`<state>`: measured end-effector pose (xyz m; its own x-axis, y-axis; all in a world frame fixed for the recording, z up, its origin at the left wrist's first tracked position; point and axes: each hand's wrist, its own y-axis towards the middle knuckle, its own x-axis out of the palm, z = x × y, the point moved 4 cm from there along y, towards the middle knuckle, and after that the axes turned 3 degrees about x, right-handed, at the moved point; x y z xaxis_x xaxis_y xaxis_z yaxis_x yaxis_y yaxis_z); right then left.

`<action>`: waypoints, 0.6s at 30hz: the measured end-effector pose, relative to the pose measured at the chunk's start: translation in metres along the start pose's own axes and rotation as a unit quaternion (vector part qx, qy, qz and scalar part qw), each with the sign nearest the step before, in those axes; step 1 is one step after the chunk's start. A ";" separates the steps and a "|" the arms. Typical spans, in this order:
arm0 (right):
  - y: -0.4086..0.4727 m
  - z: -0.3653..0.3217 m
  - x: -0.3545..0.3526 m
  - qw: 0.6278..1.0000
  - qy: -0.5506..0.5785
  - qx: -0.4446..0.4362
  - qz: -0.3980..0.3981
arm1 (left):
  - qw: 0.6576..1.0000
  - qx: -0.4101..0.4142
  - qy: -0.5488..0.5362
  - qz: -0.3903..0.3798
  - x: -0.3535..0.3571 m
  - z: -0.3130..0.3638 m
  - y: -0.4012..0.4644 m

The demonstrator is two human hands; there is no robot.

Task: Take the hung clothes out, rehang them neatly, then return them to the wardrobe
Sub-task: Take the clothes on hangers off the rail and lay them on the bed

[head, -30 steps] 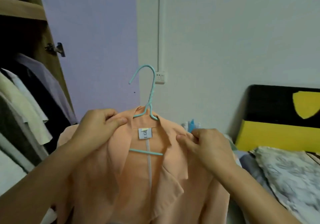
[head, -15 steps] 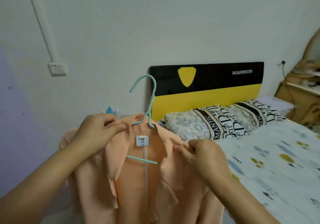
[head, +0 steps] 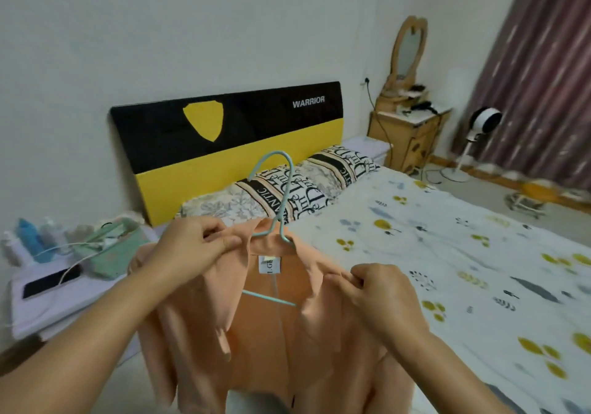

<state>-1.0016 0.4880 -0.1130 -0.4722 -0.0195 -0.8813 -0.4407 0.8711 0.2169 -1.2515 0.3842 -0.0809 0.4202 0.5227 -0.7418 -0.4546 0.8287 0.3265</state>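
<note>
Hands (head: 192,247) (head: 380,295) pinching peach blouse (head: 287,333) on blue hanger (head: 281,208), bed (head: 447,253) behind, blurred bottles (head: 28,237) perhaps on nightstand (head: 41,314)

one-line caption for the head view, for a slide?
Left hand and right hand pinch the collar of a peach jacket on a blue hanger, beside the bed.

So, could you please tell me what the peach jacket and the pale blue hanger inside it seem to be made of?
The peach jacket looks like thin, matte woven fabric: it drapes in soft folds and the lapels flop. The pale blue hanger seems to be thin wire with a smooth coloured coating, judging by its slim bent hook; solid plastic cannot be ruled out.
</note>
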 end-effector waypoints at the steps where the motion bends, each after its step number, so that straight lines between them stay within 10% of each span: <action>1: 0.005 0.012 -0.001 1.000 -0.002 0.018 0.002 | 1.000 0.008 -0.001 -0.012 0.013 0.005 0.013; 18: 0.154 0.153 0.018 0.959 -0.063 0.256 0.104 | 0.966 0.173 -0.024 -0.188 0.219 0.052 0.249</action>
<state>-0.9608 0.6967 -0.1603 -0.3997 0.2111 -0.8920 0.0999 0.9774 0.1865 -1.2321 0.7158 -0.1314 0.5449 0.1732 -0.8204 0.0237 0.9748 0.2216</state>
